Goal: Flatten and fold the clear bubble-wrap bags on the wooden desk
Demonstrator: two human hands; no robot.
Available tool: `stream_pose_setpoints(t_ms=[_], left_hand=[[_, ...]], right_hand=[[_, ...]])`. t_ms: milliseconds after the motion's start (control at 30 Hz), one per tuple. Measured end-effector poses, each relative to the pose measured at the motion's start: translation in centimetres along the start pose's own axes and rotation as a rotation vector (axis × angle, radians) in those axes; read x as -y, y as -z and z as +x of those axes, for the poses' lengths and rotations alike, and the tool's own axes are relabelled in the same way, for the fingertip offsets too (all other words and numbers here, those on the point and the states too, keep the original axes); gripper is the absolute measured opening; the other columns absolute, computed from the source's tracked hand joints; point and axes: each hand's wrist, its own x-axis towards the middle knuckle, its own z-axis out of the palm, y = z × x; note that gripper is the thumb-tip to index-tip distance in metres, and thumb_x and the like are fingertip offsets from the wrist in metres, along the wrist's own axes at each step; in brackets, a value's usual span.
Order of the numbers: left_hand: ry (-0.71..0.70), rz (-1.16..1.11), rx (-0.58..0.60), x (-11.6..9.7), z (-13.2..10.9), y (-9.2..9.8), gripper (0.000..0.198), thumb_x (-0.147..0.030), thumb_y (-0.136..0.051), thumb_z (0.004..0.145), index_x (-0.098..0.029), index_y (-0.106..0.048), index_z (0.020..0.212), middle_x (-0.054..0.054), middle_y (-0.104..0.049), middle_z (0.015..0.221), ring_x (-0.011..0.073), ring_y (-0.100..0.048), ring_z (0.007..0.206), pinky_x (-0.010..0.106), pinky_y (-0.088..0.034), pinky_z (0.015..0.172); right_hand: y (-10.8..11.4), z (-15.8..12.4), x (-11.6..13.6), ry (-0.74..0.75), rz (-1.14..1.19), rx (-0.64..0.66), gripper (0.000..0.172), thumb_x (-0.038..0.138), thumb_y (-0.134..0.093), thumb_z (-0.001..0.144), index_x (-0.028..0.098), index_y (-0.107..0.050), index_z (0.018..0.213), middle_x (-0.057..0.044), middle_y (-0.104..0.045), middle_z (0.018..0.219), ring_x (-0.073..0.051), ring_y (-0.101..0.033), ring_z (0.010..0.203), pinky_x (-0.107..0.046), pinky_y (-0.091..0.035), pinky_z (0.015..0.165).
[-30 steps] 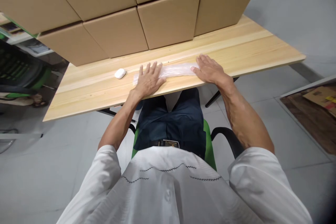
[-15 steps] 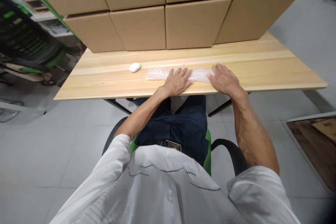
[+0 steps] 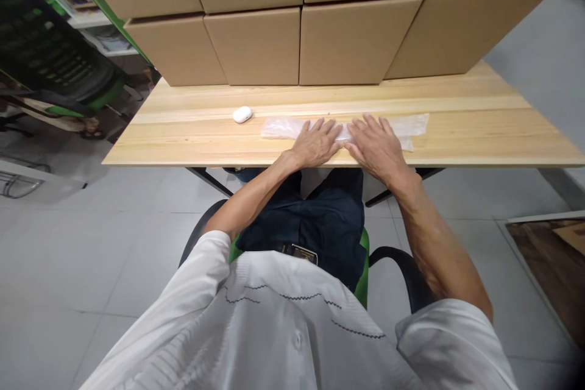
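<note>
A long strip of thin, whitish see-through plastic, perhaps a folded bag (image 3: 280, 127), lies flat along the front part of the wooden table (image 3: 183, 146). My left hand (image 3: 317, 143) rests palm down on its middle, fingers stretched out. Close beside it, my right hand (image 3: 377, 145) also presses flat on the plastic with its fingers spread. The strip's right end sticks out past my right hand and looks wrinkled and uneven. Both palms hide the stretch of plastic under them. To the left of the strip sits a small white rounded case (image 3: 242, 114).
Stacked cardboard boxes (image 3: 253, 46) form a wall along the table's back. A black and green chair (image 3: 68, 67) stands at the far left, with a person's foot near it. On the right floor lies a framed brown panel (image 3: 548, 268).
My right hand has slid left along the plastic, close to my left hand, uncovering the strip's right end. My left hand stays on the middle. The view has shifted slightly.
</note>
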Motion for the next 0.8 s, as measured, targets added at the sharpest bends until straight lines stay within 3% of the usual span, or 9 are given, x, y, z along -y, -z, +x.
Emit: stream_pose_setpoints(t_ms=[133, 467, 800], left_hand=[[0.005, -0.004, -0.001, 0.2, 0.1, -0.2, 0.072, -0.048, -0.045, 0.131, -0.023, -0.048, 0.199, 0.017, -0.039, 0.211, 0.0439, -0.034, 0.198, 0.073, -0.027, 0.161], [0.011, -0.015, 0.012, 0.7, 0.1, 0.1, 0.074, -0.046, -0.046, 0.130, -0.020, -0.046, 0.200, 0.019, -0.039, 0.210, 0.0428, -0.034, 0.198, 0.072, -0.027, 0.161], [0.018, -0.016, -0.005, 0.7, 0.0, 0.8, 0.070, -0.043, -0.046, 0.130, -0.020, -0.052, 0.196, 0.019, -0.045, 0.208, 0.0417, -0.040, 0.196, 0.071, -0.031, 0.159]], right_hand=[[-0.4, 0.5, -0.2, -0.039, 0.043, 0.073, 0.063, 0.035, -0.053, 0.124, 0.009, -0.070, 0.179, -0.027, -0.072, 0.183, -0.044, -0.068, 0.176, -0.071, -0.050, 0.150], [1.4, 1.6, 1.0, -0.065, -0.027, 0.144, 0.058, 0.024, -0.049, 0.125, 0.003, -0.078, 0.170, -0.027, -0.076, 0.178, -0.042, -0.074, 0.170, -0.059, -0.055, 0.147], [1.1, 2.0, 0.9, -0.118, -0.059, 0.110, 0.056, 0.018, -0.048, 0.119, 0.017, -0.087, 0.160, -0.017, -0.089, 0.163, -0.040, -0.083, 0.155, -0.054, -0.065, 0.132]])
